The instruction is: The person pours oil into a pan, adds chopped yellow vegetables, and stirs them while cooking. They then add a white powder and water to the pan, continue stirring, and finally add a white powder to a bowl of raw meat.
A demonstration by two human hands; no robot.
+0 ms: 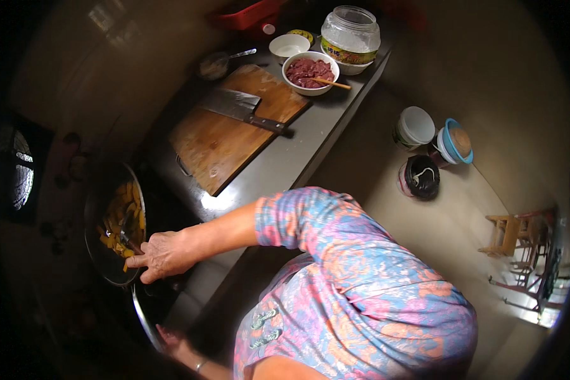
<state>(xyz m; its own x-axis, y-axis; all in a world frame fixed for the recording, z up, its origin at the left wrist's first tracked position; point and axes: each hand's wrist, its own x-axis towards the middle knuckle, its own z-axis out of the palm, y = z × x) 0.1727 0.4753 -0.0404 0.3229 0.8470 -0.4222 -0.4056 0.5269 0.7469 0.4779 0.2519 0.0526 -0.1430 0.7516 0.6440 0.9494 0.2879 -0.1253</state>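
Note:
My right hand [164, 256] reaches over the pan [142, 199] and grips the dark handle of a cooking utensil [132, 243], probably a spatula. Its working end lies among yellow-orange cut pieces of food [130, 206]. Some of those pieces sit in shadow, and one is close to my fingertips at the near rim. Lower down, my left hand [172, 342], with a bracelet at the wrist, is at the end of a shiny metal handle [145, 319] that runs from the pan. Dim light hides part of its fingers.
A cleaver [240, 107] lies on a wooden cutting board [237, 142] on the counter [297, 154]. Behind are a bowl of raw meat [308, 71] with chopsticks, a white bowl [289, 46] and a plastic jar [350, 35]. Buckets [415, 126] and a lined bin [422, 178] stand on the floor.

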